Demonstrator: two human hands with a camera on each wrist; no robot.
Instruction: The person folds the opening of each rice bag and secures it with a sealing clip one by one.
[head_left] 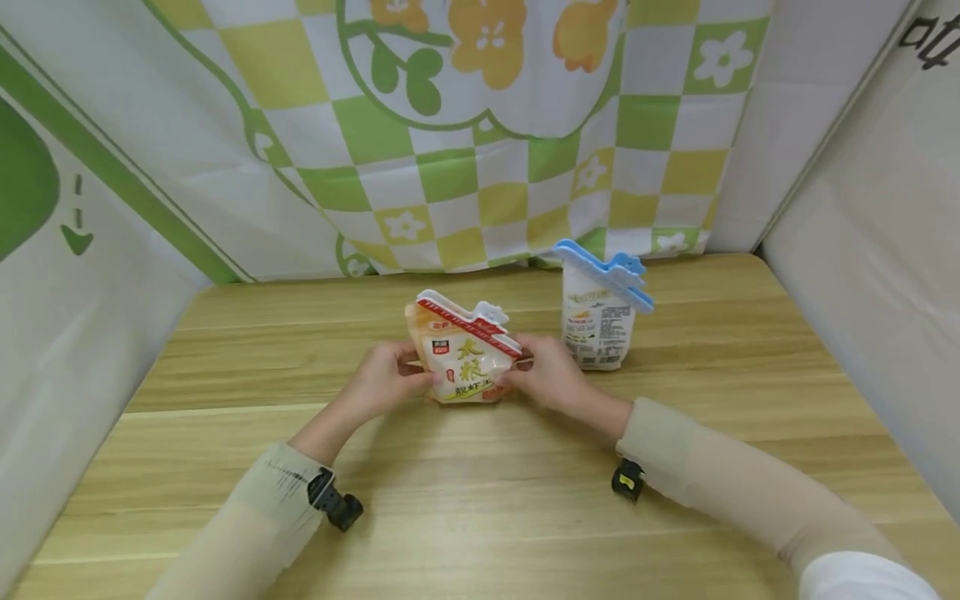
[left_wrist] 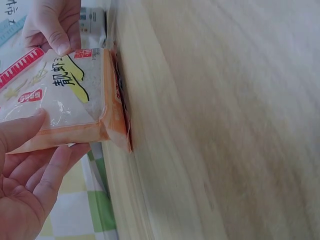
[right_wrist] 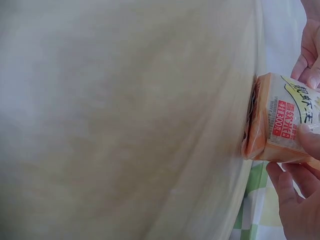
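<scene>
A small orange and white rice bag stands near the middle of the table in the head view, its top closed slantwise by a red and white sealing clip. My left hand grips the bag's left side, thumb in front and fingers behind. On the opposite side my right hand holds it the same way. The left wrist view shows the bag between both hands, its orange bottom edge close to the wood. Part of the bag also shows in the right wrist view, cut off by the frame's edge.
A second white bag with a blue sealing clip stands just beyond my right hand. The wooden table ends at a green and yellow checked cloth behind, with white side walls left and right.
</scene>
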